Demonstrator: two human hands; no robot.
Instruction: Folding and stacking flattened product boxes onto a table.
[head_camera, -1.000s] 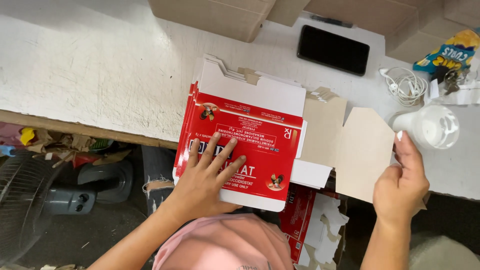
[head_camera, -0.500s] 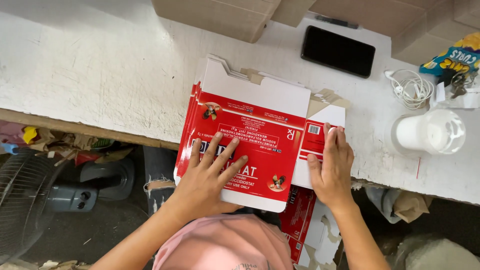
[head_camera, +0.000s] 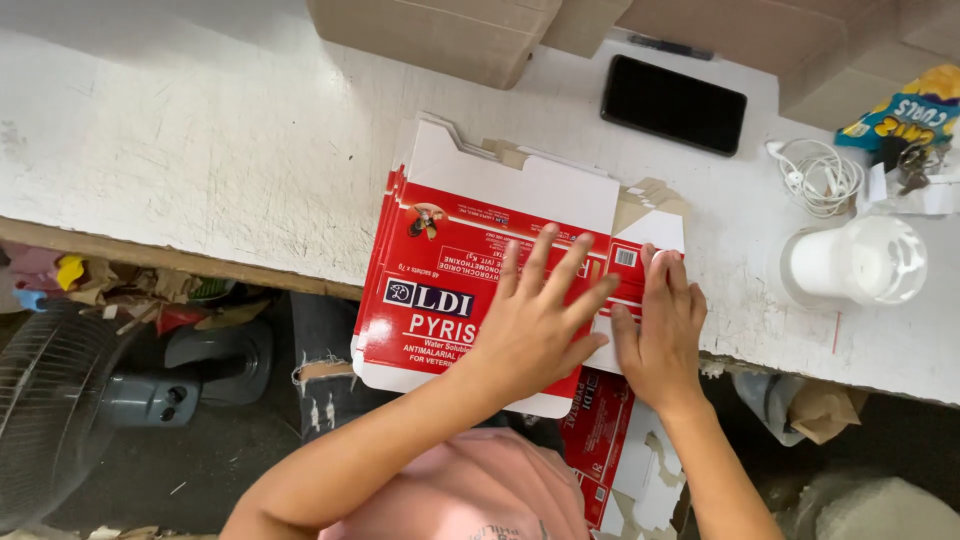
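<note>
A flat red and white carton blank lies on top of a small stack of the same blanks at the front edge of the white table. My left hand presses flat on the blank's right half, fingers spread. Beside it, my right hand presses flat on the folded-over side flap at the blank's right edge. Neither hand grips anything.
A black phone, coiled white earphones, a white cup-like container and a snack bag lie to the right. Brown cardboard boxes stand at the back. More carton blanks and a fan are below the table edge.
My right hand folded the brown side panel over onto the blank and now presses it. My left hand slid rightwards across the blank to sit beside the right hand.
</note>
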